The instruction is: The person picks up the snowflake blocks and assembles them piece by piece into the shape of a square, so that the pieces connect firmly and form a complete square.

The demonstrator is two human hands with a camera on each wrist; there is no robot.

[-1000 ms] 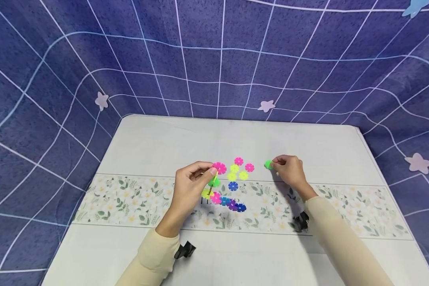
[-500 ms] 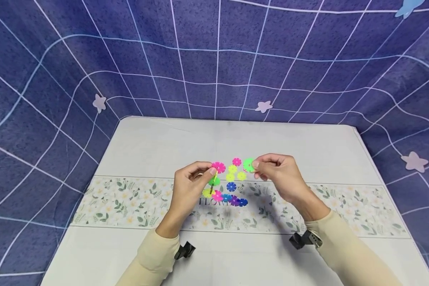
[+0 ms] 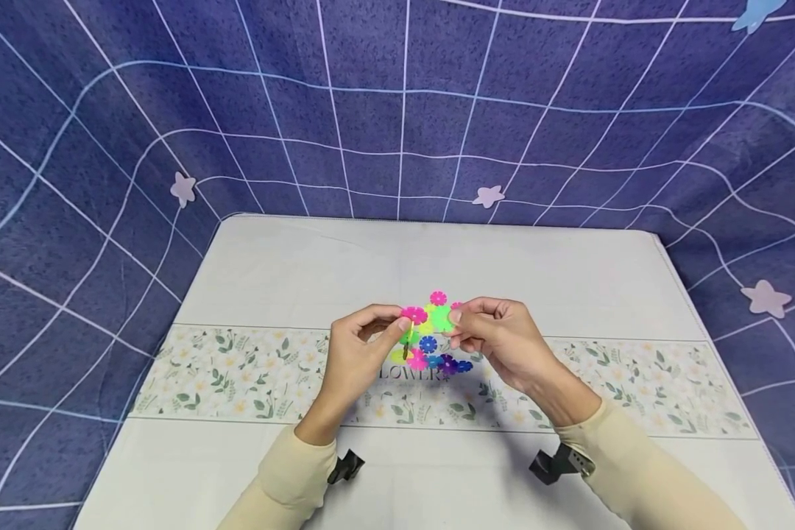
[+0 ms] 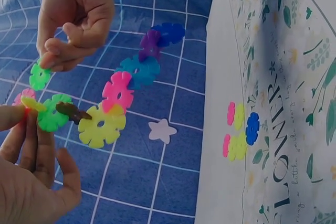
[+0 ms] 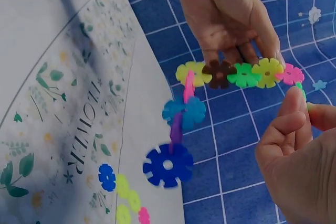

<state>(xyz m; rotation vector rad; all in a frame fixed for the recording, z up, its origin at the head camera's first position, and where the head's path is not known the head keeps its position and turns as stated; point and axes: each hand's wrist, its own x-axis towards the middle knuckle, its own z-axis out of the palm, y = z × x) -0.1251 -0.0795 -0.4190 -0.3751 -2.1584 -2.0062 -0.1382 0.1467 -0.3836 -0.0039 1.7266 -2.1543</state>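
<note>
Multicoloured chain of notched, flower-shaped plastic discs (image 5: 193, 74): raised above the white-covered desk (image 3: 430, 486) in the middle of the scene, nine links joined edge to edge at differing angles.
Colour order from the held end: bright pink, yellow, green, brown, yellow, pink, teal, purple, dark blue.
Left hand's grip (image 3: 358, 353): pinching the chain near its pink end, between thumb and fingers.
Right hand's grip (image 3: 506, 342): pinching a bright green flower-shaped plastic disc (image 3: 442, 319) by its right side.
Gap between green disc and pink end: just beside each other; contact impossible to tell for certain.
Loose blue flower-shaped plastic disc (image 3: 428, 344): lying on the desk, beyond the chain's near part.
Loose yellow flower-shaped plastic discs (image 5: 134, 201): three, grouped on the far side of the blue one, partly hidden in the head view.
Loose pink flower-shaped plastic discs (image 3: 438, 298): two, beside the yellow group, the right one partly covered by the right hand.
Cream band with printed flowers and leaves (image 3: 252, 375): running left to right across the desk.
Purple-blue cloth with pale grid lines (image 3: 364, 118): upright at the far, left and right sides.
</note>
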